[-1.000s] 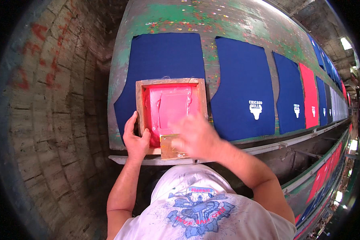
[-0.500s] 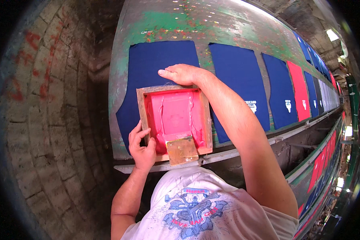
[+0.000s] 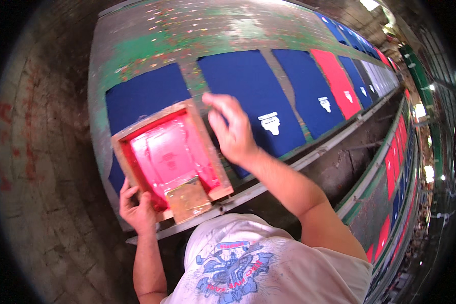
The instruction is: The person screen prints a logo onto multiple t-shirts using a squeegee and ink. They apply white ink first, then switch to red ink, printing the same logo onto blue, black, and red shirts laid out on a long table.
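A wooden-framed printing screen (image 3: 120, 144) with glossy pink ink rests over a navy fabric panel (image 3: 139, 89) on the long green-grey bench (image 3: 137, 48). A brownish rectangular squeegee board (image 3: 187, 201) leans at its lower end. My left hand (image 3: 137, 207) grips the frame's lower left side, fingers curled round it. My right hand (image 3: 233, 129) is just beside the frame's upper right corner, fingers curved and apart, with nothing visible in it.
More navy panels (image 3: 228, 76) with white prints, a red panel (image 3: 329, 76) and pale panels run rightward along the bench. A metal rail (image 3: 319, 155) lines its near edge. A second bench (image 3: 392, 167) with red panels stands at lower right. A block wall (image 3: 40, 142) is at left.
My right hand left the squeegee board, went up over the frame's top and now sits at its right. The view has turned, so screen and bench appear tilted and shifted left.
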Motion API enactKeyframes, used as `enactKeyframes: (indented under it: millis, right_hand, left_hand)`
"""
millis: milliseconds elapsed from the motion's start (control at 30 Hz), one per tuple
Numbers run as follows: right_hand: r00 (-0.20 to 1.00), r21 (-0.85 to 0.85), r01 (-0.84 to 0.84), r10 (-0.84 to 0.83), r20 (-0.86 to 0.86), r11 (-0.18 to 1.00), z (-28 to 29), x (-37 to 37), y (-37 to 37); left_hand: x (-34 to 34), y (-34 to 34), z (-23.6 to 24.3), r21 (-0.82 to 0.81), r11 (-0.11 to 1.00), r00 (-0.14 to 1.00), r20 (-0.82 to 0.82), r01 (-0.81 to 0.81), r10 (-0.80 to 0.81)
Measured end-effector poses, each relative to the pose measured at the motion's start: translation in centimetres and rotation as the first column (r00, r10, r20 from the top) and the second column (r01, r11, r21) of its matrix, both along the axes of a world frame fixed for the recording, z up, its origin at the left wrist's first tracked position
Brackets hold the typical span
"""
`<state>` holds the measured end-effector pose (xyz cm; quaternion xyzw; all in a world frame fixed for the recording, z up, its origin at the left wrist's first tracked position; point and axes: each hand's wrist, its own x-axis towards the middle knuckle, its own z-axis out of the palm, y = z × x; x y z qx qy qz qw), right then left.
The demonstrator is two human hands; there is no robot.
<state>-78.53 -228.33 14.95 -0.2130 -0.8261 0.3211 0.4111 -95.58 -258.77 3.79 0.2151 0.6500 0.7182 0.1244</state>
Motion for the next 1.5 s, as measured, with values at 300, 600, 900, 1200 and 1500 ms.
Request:
enactKeyframes:
  millis: [300, 600, 900, 1200, 1500]
  right_hand:
    - [0.965, -0.640, -0.251, 0.244, -0.101, 0.726, -3.7, 16.4, -3.3]
    - [0.981, -0.582, -0.173, 0.193, -0.028, 0.795, -5.1, 30.4, 8.2]
    - [0.991, -0.599, -0.028, 0.101, 0.088, 0.800, -7.0, 36.4, 11.5]
    - [0.976, -0.561, -0.052, 0.161, 0.147, 0.826, -7.2, 37.1, 12.0]
    - [0.982, -0.611, -0.014, 0.126, 0.140, 0.791, -7.2, 37.5, 12.2]
  left_hand:
    - [5.2, 7.4, 4.2, 0.074, 0.997, 1.000, 0.014, 0.012, -0.013]
    - [20.3, 20.3, 4.0, -0.017, 1.000, 0.999, -0.021, 0.026, -0.027]
    - [26.8, 25.2, -0.9, -0.032, 0.997, 0.995, 0.080, 0.064, -0.061]
    - [27.2, 25.3, -1.9, -0.057, 0.997, 0.996, 0.084, 0.045, -0.040]
    - [27.8, 26.0, -2.1, -0.015, 0.999, 0.990, 0.137, 0.047, -0.044]
